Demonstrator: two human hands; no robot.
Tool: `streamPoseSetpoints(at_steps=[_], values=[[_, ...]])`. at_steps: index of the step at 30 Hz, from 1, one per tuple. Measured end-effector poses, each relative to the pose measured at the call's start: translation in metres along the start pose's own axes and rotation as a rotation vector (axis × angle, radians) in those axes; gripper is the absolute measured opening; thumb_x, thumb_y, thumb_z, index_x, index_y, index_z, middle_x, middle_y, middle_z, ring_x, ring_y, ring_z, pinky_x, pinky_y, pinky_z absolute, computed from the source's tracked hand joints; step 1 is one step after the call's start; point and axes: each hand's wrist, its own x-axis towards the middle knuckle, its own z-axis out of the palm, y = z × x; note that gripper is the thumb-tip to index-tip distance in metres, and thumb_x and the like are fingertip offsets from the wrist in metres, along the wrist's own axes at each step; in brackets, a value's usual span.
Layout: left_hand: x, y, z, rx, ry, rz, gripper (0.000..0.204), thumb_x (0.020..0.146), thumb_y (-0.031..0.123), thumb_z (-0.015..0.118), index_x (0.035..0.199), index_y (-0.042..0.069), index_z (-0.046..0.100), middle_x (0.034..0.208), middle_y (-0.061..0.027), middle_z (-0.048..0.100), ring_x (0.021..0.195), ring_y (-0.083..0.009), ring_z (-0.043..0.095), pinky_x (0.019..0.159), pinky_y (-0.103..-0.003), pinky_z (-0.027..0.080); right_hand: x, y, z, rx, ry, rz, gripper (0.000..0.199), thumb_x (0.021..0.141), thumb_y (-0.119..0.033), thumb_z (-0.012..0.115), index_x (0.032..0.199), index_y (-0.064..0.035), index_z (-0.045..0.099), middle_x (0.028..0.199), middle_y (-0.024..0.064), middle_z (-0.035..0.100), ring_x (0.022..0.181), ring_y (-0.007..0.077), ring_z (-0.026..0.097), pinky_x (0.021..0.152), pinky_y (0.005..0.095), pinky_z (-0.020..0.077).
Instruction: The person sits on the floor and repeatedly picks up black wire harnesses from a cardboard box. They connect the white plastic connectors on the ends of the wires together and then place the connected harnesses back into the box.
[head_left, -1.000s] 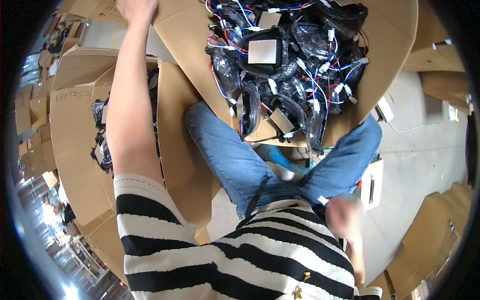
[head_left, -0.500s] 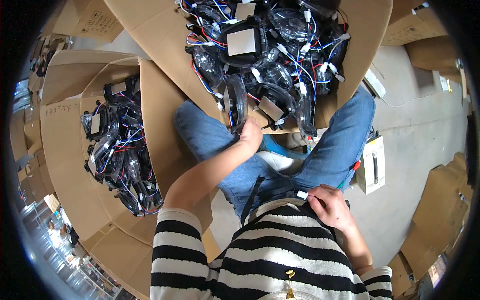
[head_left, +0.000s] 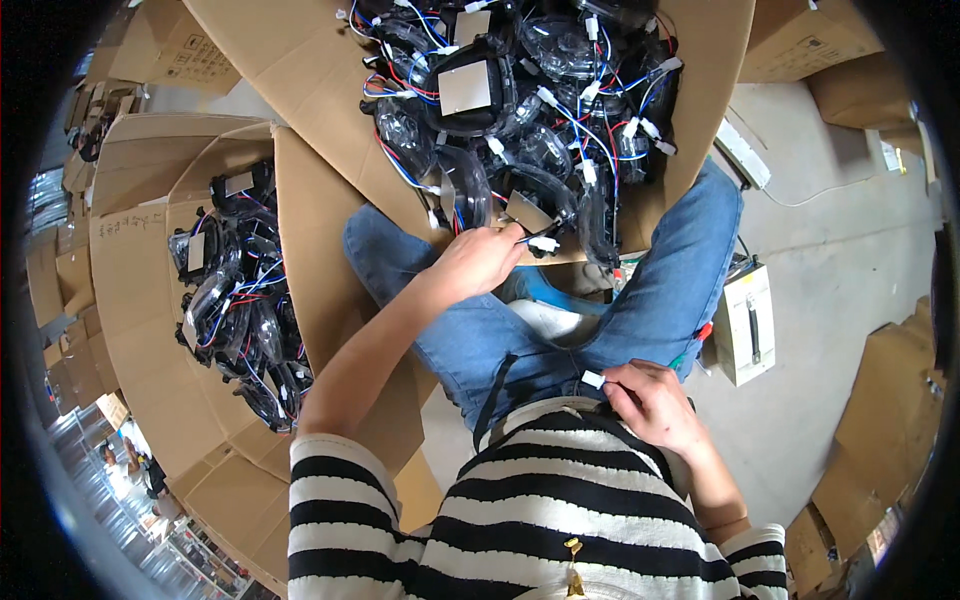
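My left hand (head_left: pixel 476 262) is closed at the near edge of the big cardboard box (head_left: pixel 300 90), its fingertips pinching a dark wire that ends in a white plug (head_left: pixel 543 243). Beside those fingers lies a black, clear-covered lamp unit (head_left: pixel 466 188) with red and blue wires. Another lamp unit with a silver-grey patch (head_left: pixel 528 213) rests just beyond the fingertips. Low over my lap, my right hand (head_left: pixel 655 405) is closed, with a small white piece (head_left: pixel 593 379) sticking out between thumb and forefinger; its kind is unclear.
More wired lamp units (head_left: pixel 465 87) fill the big box between my knees. A second cardboard box (head_left: pixel 140 280) on the left holds several similar units (head_left: pixel 235 300). To the right, a white case with a black handle (head_left: pixel 745 325) stands on the grey floor, near a white power strip (head_left: pixel 742 152).
My left hand has shifted a little left along the box edge, and a wire with a white plug now shows at its fingertips. My right hand still pinches the white piece.
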Motion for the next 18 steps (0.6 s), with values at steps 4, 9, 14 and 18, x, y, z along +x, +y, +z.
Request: streamPoseSetpoints(at_steps=[4,9,14,18], values=[[-0.014,0.022,-0.027,-0.474,0.085,0.016,0.017,0.085,0.012,0.045,0.093,0.0,0.053,0.076,-0.0128,0.058,0.067,-0.0227,0.056,0.062,-0.032,0.044,0.003,-0.008,-0.009,0.105,-0.023,0.122,0.006,0.074,-0.003,0.055,0.079,0.0011,0.054,0.065,0.01,0.055,0.057,0.02,0.055,0.052,0.0292,0.0421],[-0.028,0.036,-0.034,-0.656,0.011,0.13,0.023,0.086,0.01,0.042,0.104,0.0,0.052,0.085,-0.0077,0.053,0.076,-0.0137,0.05,0.068,-0.026,0.04,0.011,-0.016,-0.018,0.155,-0.026,0.067,0.006,0.073,-0.004,0.057,0.078,-0.0008,0.055,0.066,0.0093,0.055,0.057,0.0218,0.054,0.052,0.0298,0.0408],[-0.042,0.047,-0.046,-0.827,-0.137,0.126,0.014,0.083,0.01,0.049,0.088,-0.003,0.051,0.074,-0.0068,0.048,0.068,-0.0148,0.045,0.062,-0.026,0.037,0.019,-0.024,-0.026,0.173,0.022,-0.036,0.006,0.071,-0.003,0.059,0.076,-0.0014,0.055,0.065,0.0081,0.053,0.059,0.0216,0.051,0.054,0.0308,0.0392],[-0.049,0.056,-0.039,-1.042,-0.113,0.171,0.013,0.078,0.006,0.053,0.085,-0.004,0.056,0.071,-0.0051,0.052,0.065,-0.012,0.049,0.059,-0.025,0.039,0.025,-0.027,-0.031,0.226,0.086,-0.061,0.007,0.07,-0.002,0.059,0.075,-0.0009,0.055,0.065,0.0069,0.052,0.058,0.0189,0.049,0.053,0.029,0.0376]])
